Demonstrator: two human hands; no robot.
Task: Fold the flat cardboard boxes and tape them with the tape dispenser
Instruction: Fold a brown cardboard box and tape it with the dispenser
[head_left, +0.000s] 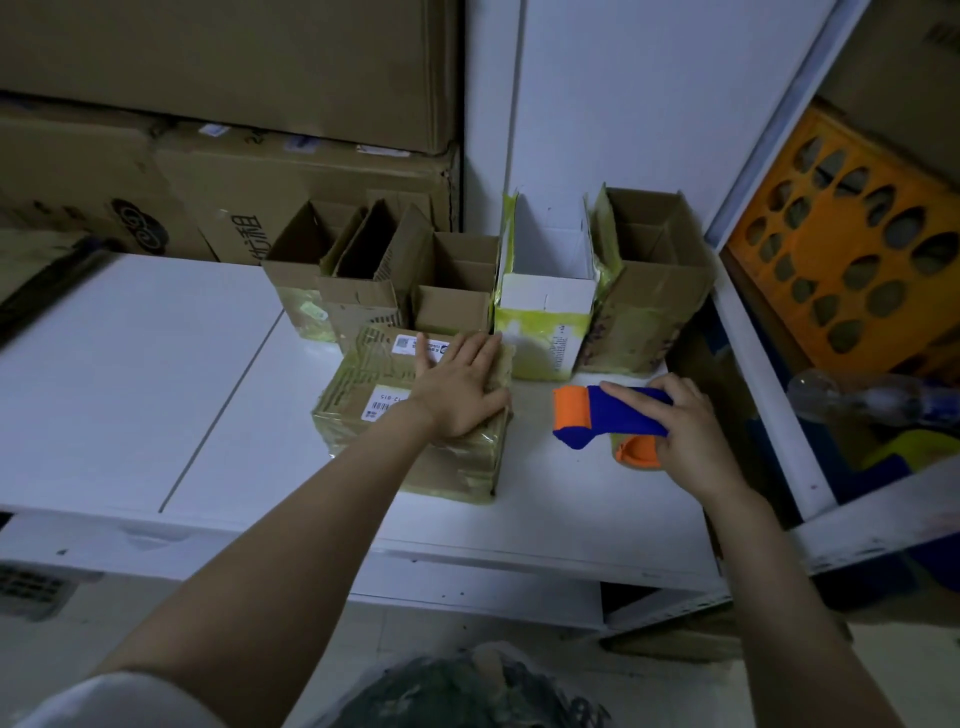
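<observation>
A closed cardboard box (374, 415) wrapped in yellowish tape, with white labels on top, lies on the white table (156, 374). My left hand (460, 387) rests flat on its top, fingers straight. To the right, my right hand (680, 426) grips the handle of a blue and orange tape dispenser (597, 415) that rests on the table, its orange roller end pointing left toward the box.
Several open-topped boxes stand in a row behind: brown ones (452, 283), a white one (548, 291), another brown one (649, 280). Large cartons (234, 156) are stacked at the back left. A white shelf frame (753, 364) with an orange crate (852, 260) stands right.
</observation>
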